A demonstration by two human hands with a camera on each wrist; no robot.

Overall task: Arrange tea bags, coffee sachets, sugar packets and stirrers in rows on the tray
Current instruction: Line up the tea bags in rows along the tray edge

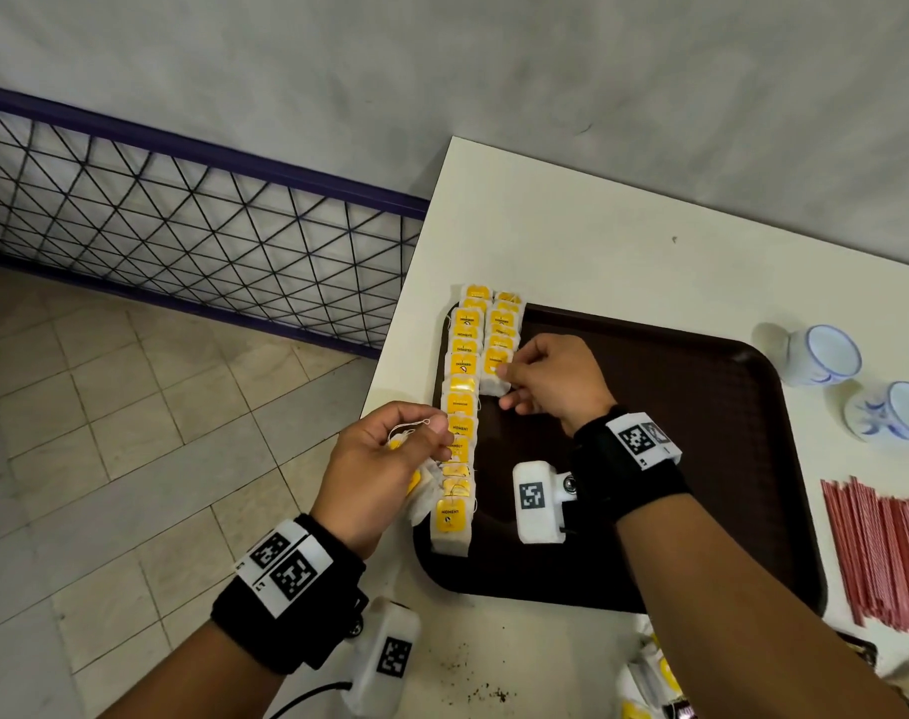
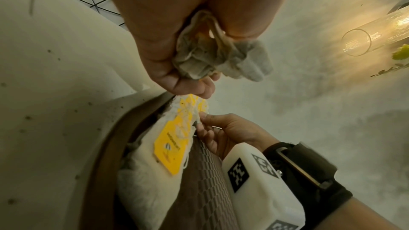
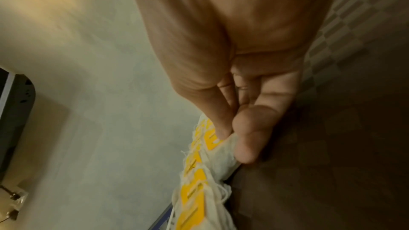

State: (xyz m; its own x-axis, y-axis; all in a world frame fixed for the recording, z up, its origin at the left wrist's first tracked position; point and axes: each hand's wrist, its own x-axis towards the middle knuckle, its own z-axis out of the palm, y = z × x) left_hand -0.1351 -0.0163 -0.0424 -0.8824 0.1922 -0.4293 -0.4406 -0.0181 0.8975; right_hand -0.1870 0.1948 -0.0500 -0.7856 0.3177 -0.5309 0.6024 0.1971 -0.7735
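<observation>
A dark brown tray lies on the white table. Two rows of tea bags with yellow tags run along its left side: a long row and a shorter row to its right. My right hand pinches the nearest tea bag of the shorter row between finger and thumb; the right wrist view shows that pinch on the tea bag. My left hand hovers at the tray's left edge, gripping a bunch of tea bags with loose strings. Red stirrers lie right of the tray.
Two white-and-blue cups stand at the table's right, behind the stirrers. More yellow-tagged packets lie at the front edge. The table's left edge drops to a tiled floor, with a wire fence beyond. Tea crumbs dot the table.
</observation>
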